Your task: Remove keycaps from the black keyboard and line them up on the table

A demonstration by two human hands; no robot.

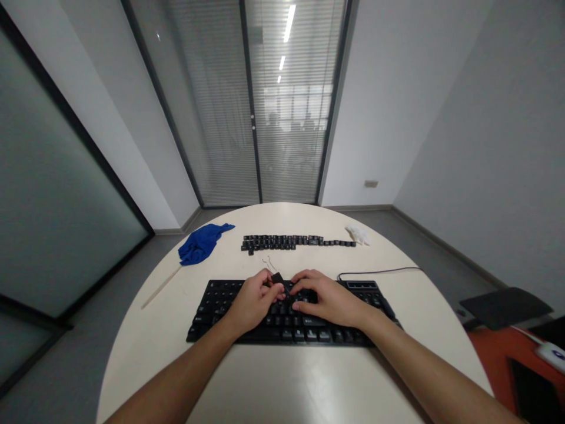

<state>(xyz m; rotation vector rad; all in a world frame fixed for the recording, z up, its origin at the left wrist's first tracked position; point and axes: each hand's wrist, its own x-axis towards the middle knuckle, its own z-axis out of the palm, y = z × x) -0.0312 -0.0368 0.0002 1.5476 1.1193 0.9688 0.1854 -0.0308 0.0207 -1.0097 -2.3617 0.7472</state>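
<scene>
A black keyboard (265, 337) lies across the table in front of me, with keycaps over much of it. My left hand (255, 299) is closed around the black handle of a wire keycap puller (277, 278), above the keyboard's middle. The puller's two thin wires point away from me. Close by on the right, my right hand (324, 297) rests over the keys with thumb and fingers apart and nothing visible between them. Whether its fingertips press on a key is too small to tell. Both hands hide part of the keyboard.
Several loose black keycaps (282, 242) stand in rows beyond the keyboard. A blue cloth (200, 244) and a pale stick (161, 287) lie at left, a crumpled white item (357, 235) at far right. The keyboard's cable (382, 271) runs right across the round table (282, 383).
</scene>
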